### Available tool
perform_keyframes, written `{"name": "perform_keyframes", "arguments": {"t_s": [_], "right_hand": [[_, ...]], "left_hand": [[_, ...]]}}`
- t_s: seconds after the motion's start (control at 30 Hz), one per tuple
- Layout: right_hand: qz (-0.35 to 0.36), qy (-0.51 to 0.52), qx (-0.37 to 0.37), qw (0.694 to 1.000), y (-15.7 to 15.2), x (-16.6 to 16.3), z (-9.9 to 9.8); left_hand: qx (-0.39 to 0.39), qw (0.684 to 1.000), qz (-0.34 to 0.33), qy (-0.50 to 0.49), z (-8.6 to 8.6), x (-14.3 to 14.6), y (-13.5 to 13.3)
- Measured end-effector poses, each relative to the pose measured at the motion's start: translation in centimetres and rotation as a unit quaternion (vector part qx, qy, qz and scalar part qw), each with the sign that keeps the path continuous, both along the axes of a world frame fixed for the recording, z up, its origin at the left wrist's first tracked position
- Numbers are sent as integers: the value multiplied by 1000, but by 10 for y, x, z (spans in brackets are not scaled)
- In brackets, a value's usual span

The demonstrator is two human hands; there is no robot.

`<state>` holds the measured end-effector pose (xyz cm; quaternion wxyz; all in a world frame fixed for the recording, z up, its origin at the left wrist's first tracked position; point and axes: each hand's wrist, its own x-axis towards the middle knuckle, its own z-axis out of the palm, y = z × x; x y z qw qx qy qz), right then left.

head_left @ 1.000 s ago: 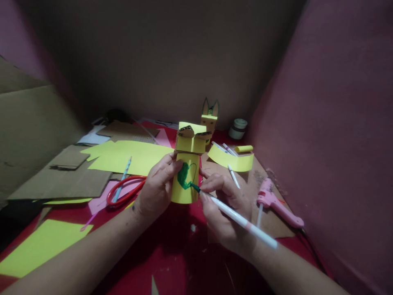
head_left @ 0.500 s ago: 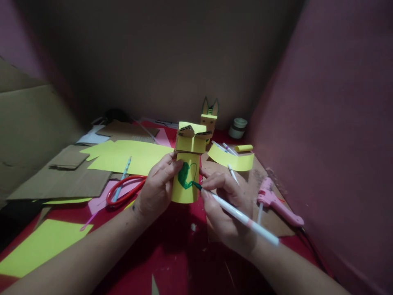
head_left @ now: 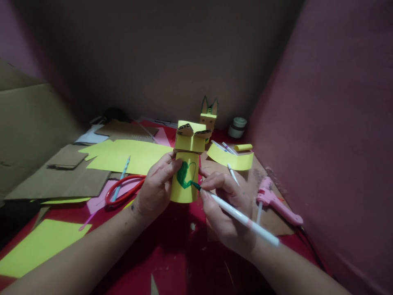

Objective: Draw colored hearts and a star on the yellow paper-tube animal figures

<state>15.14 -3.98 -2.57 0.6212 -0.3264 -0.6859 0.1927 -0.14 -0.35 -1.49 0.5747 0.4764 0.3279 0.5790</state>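
A yellow paper-covered figure [head_left: 186, 192] stands on the red table, a tube body with a boxy cardboard head [head_left: 190, 137] on top. A green heart [head_left: 185, 174] is partly coloured in on its front. My left hand [head_left: 156, 186] is closed round the tube's left side and steadies it. My right hand [head_left: 225, 203] grips a white marker [head_left: 242, 219] whose green tip touches the heart's lower right edge.
A second eared yellow figure [head_left: 208, 114] and a small jar [head_left: 238, 128] stand at the back. Yellow sheets [head_left: 129, 155], cardboard [head_left: 61, 176], red-handled scissors [head_left: 123, 190], a curved yellow strip [head_left: 230, 160] with pens, and a pink glue gun [head_left: 276, 205] lie around. A wall rises on the right.
The marker tip has shifted slightly along the heart's lower edge. My left hand and the figure have stayed where they were.
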Motion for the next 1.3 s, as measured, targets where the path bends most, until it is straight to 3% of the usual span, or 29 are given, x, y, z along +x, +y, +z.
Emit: {"name": "perform_keyframes", "arguments": {"t_s": [0.13,0.4,0.67,0.93,1.3], "right_hand": [[-32,-16,4,999,1,0,4],[27,-20,-6,999,-2,1,-1],[-29,-27,13,999,-1,3,8],[4,-16,5,1000,-1,2,0],[-2,-27,5,1000,-1,4,6]], "left_hand": [[12,1000,-4,12,0,0,-1],[16,999,0,30,-2,-2,0],[5,1000,-1,15,-1,1,-1],[2,1000,3,10,-3,0,1],[-8,1000,-13,-2,-3,1,1]]}}
